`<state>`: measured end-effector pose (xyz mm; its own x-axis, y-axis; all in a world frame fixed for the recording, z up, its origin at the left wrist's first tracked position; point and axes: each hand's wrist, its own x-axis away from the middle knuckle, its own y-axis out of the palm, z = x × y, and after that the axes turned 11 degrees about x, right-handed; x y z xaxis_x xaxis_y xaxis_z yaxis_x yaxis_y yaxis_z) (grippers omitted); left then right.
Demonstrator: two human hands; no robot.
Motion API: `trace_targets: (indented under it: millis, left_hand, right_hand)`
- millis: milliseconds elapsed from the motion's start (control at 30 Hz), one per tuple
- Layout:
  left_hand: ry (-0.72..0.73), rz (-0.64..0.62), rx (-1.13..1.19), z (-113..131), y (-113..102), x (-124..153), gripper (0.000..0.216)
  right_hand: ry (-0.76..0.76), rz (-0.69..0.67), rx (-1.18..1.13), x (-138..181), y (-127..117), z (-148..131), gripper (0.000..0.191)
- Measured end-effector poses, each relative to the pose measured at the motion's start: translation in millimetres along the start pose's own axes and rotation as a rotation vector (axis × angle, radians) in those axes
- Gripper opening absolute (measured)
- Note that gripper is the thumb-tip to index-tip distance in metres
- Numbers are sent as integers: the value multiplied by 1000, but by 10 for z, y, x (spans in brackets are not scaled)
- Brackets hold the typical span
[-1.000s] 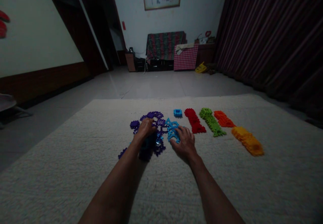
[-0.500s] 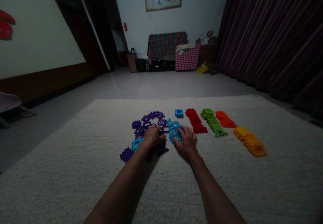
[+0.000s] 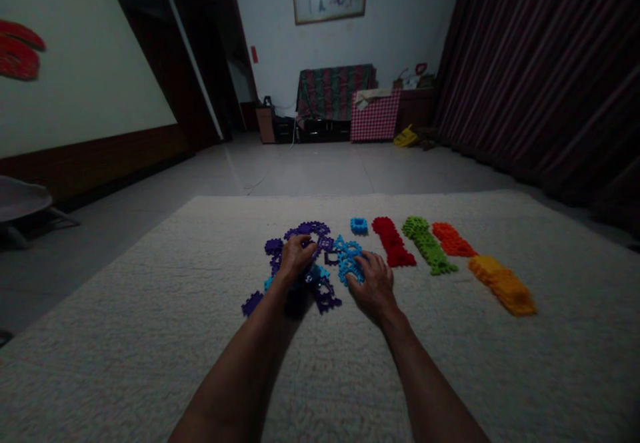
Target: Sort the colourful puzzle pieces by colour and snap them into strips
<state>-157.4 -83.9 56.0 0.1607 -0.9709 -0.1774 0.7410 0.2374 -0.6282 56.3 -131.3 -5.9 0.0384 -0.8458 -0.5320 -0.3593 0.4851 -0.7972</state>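
My left hand [image 3: 296, 258] is over a loose heap of purple interlocking toy pieces [image 3: 314, 228] with notched edges. Its fingers and thumb are drawn together; whatever lies between them is hidden. My right hand [image 3: 376, 282] curves around the right side of a group of light-blue interlocking pieces [image 3: 348, 254], its thumb at the near edge and its fingers at the far one. A flat purple piece [image 3: 252, 304] lies left of my left forearm. Between the hands some blue and purple pieces [image 3: 326, 294] overlap, partly in shadow.
A small light-blue stack [image 3: 359, 225] sits behind the right hand. Rows of red [image 3: 393, 242], green [image 3: 429, 244], orange [image 3: 453, 240] and yellow [image 3: 501, 285] pieces extend to the right on the pale quilted mat [image 3: 150, 336]. Covered furniture [image 3: 334, 90] stands by the far wall.
My left hand has lifted and shifted slightly back over the purple heap, its fingers drawn in more, uncovering blue and purple pieces. The right hand stays at the light-blue group. The view has shifted a little.
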Motion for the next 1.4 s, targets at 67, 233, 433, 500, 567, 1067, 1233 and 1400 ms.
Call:
trace_targets:
  millis: [67, 233, 433, 500, 567, 1067, 1233, 1400]
  left_hand:
    - [17, 69, -33, -40, -104, -54, 34]
    - [226, 64, -253, -28, -178, 58, 33]
    - [201, -279, -459, 127, -14, 390, 35]
    - [183, -324, -504, 168, 42, 436, 38]
    - [166, -350, -530, 203, 81, 434, 39]
    - [7, -380, -114, 201, 61, 92, 31]
    - [-52, -200, 82, 154, 79, -31, 32]
    - [-52, -8, 246, 257, 256, 1, 31]
  right_hand:
    - [2, 0, -3, 0, 10, 4, 35]
    - [-4, 22, -20, 5, 39, 22, 36]
    - [-13, 17, -21, 1, 32, 30, 36]
    - [-17, 13, -19, -2, 31, 33, 35]
    - [-18, 13, -17, -4, 34, 35, 34]
    - [-7, 3, -24, -3, 27, 27, 34]
    - [20, 20, -69, -18, 40, 26, 29]
    - [76, 72, -186, -54, 56, 56, 29]
